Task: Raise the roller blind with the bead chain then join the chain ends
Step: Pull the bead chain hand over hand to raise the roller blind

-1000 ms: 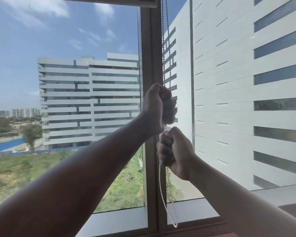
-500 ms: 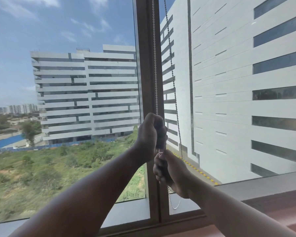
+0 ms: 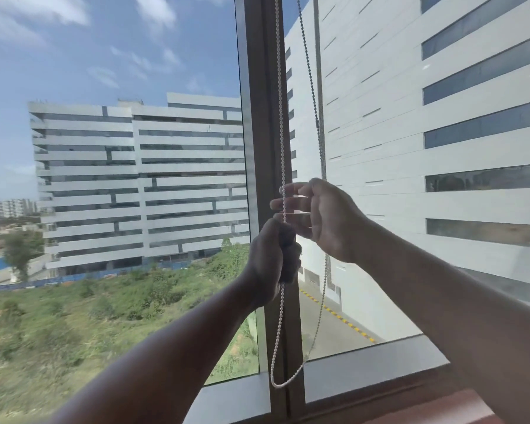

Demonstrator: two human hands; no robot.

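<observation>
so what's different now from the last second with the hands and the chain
The right hand has let go of the bead chain and come up above the left hand, its fingers now spread open beside the near strand. Earlier it was fisted round the chain below the left hand. The left hand went on gripping the near strand, and the loop still hangs in front of the window frame.

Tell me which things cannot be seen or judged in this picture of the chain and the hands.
- Blind: head view, cut off by the top edge; its height cannot be told.
- Chain inside the left hand: hidden by curled fingers.
- Right hand: fingers blurred; open beside the chain, contact unclear.
- Chain ends: beads too small; the bottom loop looks unbroken, no joint can be made out.
</observation>
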